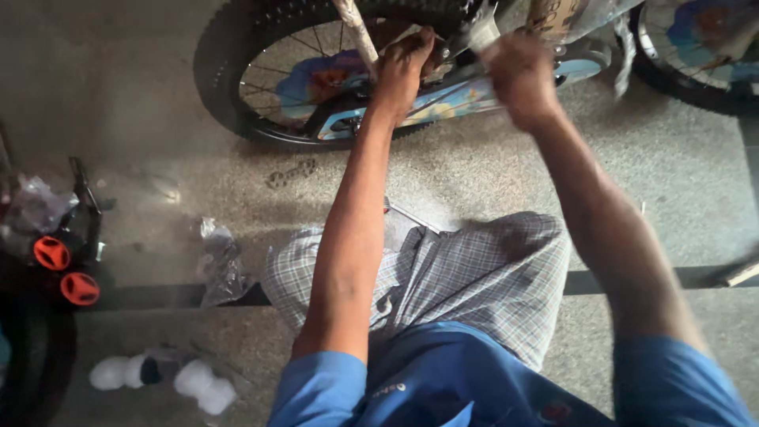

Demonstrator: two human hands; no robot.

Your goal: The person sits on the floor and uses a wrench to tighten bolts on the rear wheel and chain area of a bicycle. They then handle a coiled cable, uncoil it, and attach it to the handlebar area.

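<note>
The small bicycle (443,95) is lying on the speckled floor (490,182) ahead of your knees. Your left hand (403,67) is curling its fingers around a frame tube beside the rear wheel (261,79). Your right hand (518,75) is blurring; its grip cannot be determined. 2 red-hubbed training wheels (65,273) are sitting far left.

Dim speckled grey stone floor (490,174), dark joint

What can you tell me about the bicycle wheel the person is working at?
The wheel is small, with a black knobby tyre, a dark rim and thin metal spokes, and a colourful picture disc fills its middle. It stands upright on the speckled floor, its top cut off by the picture's edge. The left hand grips the frame parts by its hub; the blurred right hand is beside it.
</note>
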